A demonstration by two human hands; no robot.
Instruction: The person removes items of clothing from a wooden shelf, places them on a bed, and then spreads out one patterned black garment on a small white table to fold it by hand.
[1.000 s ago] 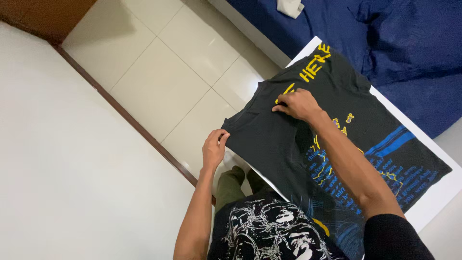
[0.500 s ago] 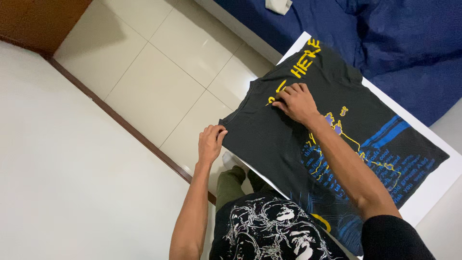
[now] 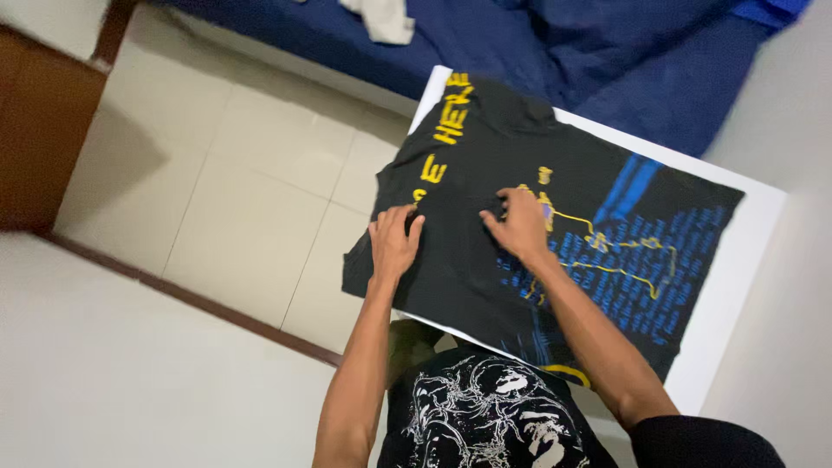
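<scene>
From the head camera I see the black printed t-shirt (image 3: 537,208) spread flat on the white worktop (image 3: 745,260). My left hand (image 3: 394,243) presses its edge nearest the tiled floor (image 3: 234,217), fingers spread. My right hand (image 3: 520,227) rests mid-shirt, fingertips pinching fabric.

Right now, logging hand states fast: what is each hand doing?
Left hand: open, flat on the black T-shirt near its edge.
Right hand: fingers curled, pressing the shirt; grasp cannot be told.
</scene>
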